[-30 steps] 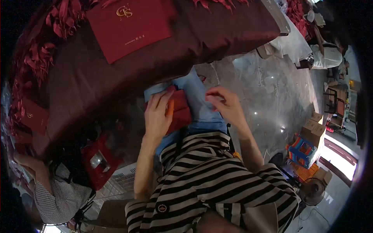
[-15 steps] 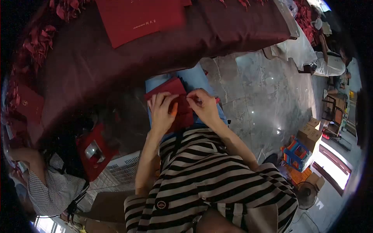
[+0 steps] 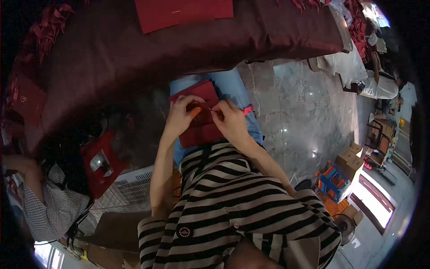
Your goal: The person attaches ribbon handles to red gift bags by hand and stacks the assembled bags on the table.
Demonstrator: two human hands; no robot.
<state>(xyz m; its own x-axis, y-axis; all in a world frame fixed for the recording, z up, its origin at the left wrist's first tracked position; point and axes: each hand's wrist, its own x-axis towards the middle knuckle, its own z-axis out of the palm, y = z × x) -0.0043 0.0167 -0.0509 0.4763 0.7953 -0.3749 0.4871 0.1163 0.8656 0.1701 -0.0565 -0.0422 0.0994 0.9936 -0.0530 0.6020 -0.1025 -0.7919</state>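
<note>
On the lap, over blue jeans, lies a dark red folded piece like a folder or stiff cloth; its exact kind is unclear. My left hand rests on its left side, fingers curled toward the thumb, which wears an orange cover. My right hand is beside it, thumb and forefinger pinched on a small, thin, pale thing too fine to name. The fingertips of both hands are close together over the red piece. A pinkish-red band shows beside my right wrist.
A table with a dark red cloth spans the front, with a red folder on it. A person in a patterned top sits at left near a white plastic crate. Cardboard boxes stand at right.
My left fingers, earlier spread flatter over the red piece, are now curled. Both hands' fingertips have come closer together. The whole view has shifted slightly.
</note>
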